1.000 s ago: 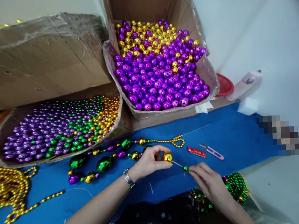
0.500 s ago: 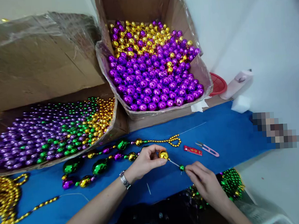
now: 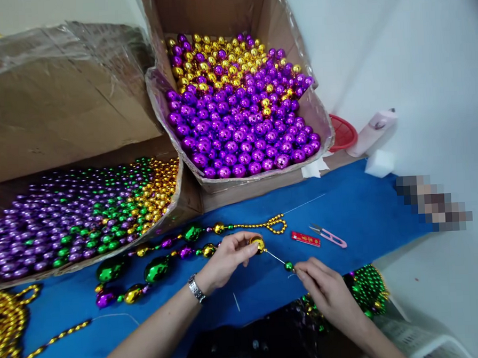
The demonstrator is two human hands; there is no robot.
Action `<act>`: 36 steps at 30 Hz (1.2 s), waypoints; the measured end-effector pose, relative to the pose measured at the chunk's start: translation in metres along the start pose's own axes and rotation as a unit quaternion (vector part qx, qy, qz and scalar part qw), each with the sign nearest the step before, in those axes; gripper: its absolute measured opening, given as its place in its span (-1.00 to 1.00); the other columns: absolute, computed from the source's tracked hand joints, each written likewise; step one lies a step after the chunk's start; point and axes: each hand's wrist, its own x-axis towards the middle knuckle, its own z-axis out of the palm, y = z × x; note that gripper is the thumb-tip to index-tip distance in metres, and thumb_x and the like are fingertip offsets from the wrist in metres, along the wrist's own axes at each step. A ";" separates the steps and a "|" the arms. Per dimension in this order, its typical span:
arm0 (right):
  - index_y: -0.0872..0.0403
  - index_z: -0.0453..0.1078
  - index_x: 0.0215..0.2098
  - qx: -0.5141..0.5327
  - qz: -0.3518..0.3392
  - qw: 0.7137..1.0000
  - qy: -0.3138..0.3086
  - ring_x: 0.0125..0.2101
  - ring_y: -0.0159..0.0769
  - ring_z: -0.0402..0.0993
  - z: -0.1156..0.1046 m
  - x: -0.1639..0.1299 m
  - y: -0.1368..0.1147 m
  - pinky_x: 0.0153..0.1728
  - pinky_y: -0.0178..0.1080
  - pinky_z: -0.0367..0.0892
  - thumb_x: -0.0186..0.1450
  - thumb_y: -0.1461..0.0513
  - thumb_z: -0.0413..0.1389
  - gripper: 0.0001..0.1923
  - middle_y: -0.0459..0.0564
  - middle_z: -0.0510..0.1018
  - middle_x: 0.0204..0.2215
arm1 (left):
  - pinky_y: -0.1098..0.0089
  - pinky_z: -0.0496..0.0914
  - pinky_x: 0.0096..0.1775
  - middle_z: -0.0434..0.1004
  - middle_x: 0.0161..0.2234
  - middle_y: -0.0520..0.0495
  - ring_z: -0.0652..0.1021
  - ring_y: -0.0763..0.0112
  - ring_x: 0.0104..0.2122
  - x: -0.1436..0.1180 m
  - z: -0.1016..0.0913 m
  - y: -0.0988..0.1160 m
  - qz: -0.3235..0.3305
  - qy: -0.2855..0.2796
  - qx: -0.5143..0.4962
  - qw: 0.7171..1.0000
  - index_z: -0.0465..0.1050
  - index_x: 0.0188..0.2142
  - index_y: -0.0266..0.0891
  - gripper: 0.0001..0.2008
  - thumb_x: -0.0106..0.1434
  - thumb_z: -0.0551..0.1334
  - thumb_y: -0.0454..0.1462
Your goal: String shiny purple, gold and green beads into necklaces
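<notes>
Two boxes point(image 3: 207, 186) hold beads; left hand point(image 3: 227, 257) pinches gold bead point(image 3: 258, 245), right hand point(image 3: 323, 289) fingers pinch needle point(image 3: 275, 258) by green bead point(image 3: 288, 265).

Left hand point(image 3: 227, 257) fingers pinched, wrist bent inward; right hand point(image 3: 329, 292) palm down, fingertips pinched, forearms converging.

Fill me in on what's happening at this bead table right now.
A person sits at a blue-covered table stringing shiny beads. The left hand pinches a round gold bead at the end of a partly strung strand of green, gold and purple beads. The right hand holds a thin needle or wire, with a small green bead sitting on it between the hands. Behind stand an open cardboard box of purple and gold balls and a tray of smaller mixed beads. Pink-handled thread snips lie nearby.
</notes>
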 end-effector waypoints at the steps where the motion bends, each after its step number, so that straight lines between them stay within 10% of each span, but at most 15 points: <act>1: -0.02 0.33 -0.19 -0.010 -0.002 1.000 0.005 -0.39 -0.34 0.35 -0.001 -0.001 0.000 -0.35 -0.29 0.23 0.40 0.25 -0.09 -0.83 -0.08 0.39 -0.37 | 0.50 0.23 -0.48 0.42 -0.36 -0.05 0.34 0.52 -0.47 0.000 0.000 0.001 0.004 0.003 0.009 1.000 0.43 -0.11 -0.30 -0.60 0.12 0.30 -0.11; 36: -0.02 0.35 -0.16 -0.003 0.021 0.999 0.029 -0.36 -0.32 0.38 -0.001 0.000 -0.005 -0.35 -0.30 0.25 0.40 0.23 -0.09 -0.82 -0.06 0.41 -0.33 | 0.53 0.24 -0.45 0.45 -0.27 -0.05 0.36 0.53 -0.45 -0.005 0.007 0.005 -0.002 0.033 0.017 0.999 0.39 -0.08 -0.24 -0.58 0.08 0.34 -0.17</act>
